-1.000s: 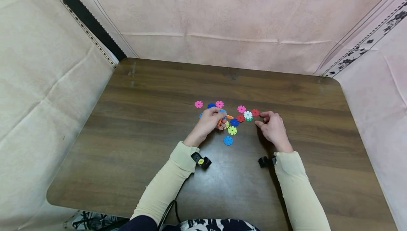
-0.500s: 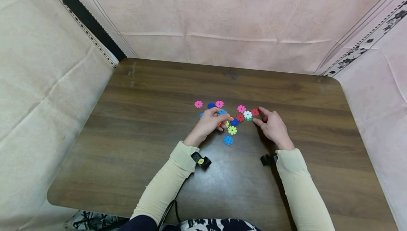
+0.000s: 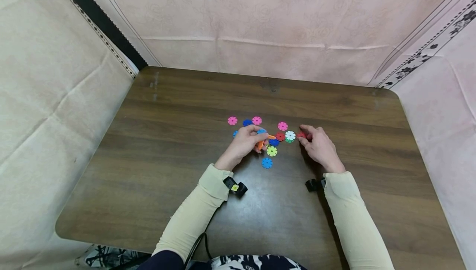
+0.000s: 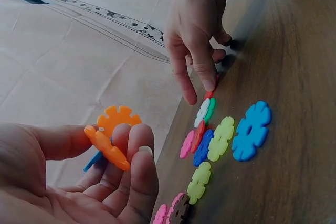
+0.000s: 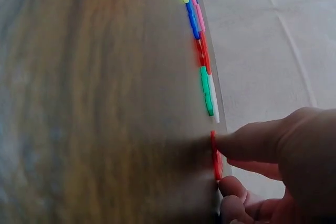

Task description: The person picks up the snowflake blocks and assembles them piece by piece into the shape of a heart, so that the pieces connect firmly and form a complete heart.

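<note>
My left hand holds a small joined cluster of notched plastic interlocking discs, raised above the table. In the left wrist view, one orange disc sits edge-on between thumb and fingers, another orange disc stands behind it, and a blue one peeks out below. My right hand is down at the tabletop, thumb and fingertip at opposite edges of a red disc. In the right wrist view this red disc lies almost edge-on, partly covered by the fingers.
Loose discs lie between the hands on the wooden table: a white disc over a green one, another red disc, a pink disc, a yellow-green disc and a blue disc. Pale cloth hangs behind the table.
The right hand has reached in to the red disc, which has shifted slightly right, away from the white one. My left hand keeps its place, the orange pieces turning slightly.
</note>
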`<state>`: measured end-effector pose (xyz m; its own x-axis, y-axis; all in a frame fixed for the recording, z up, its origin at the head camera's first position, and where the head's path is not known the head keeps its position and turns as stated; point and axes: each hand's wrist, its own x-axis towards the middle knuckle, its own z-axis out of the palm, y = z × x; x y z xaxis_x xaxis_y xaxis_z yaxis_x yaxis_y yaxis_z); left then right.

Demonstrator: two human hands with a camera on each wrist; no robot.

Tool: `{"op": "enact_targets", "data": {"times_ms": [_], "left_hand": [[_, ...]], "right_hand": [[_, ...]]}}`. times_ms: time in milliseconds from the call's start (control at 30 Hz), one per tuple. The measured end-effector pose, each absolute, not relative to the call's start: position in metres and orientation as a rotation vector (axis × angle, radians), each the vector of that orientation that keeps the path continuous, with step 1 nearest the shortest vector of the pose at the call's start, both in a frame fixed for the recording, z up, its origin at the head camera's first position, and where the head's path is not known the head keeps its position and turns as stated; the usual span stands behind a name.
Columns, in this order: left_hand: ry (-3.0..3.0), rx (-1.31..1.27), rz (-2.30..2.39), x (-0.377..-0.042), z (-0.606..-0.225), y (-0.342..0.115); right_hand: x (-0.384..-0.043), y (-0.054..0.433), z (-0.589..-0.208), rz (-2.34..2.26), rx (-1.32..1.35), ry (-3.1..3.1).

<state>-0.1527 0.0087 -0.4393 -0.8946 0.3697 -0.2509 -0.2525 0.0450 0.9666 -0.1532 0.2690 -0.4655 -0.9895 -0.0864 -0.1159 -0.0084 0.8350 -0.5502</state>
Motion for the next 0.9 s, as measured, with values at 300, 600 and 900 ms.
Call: {"op": "enact_targets", "data": {"times_ms": [300,600,900], "left_hand": [[1.891,0.071,1.893,-0.152,-0.438,0.008],[1.883,0.05,1.892,-0.15,-0.438,0.008],[1.857,0.032,1.919,-0.15,-0.443,0.006]], "right_hand": [[-0.15,0.275,-0.466,-0.978,-0.042,2.81],[-0.152,0.28,-0.464,-1.022,-0.08,2.744],[-0.149,0.282,-0.46,-1.031,-0.082,2.704]]}}
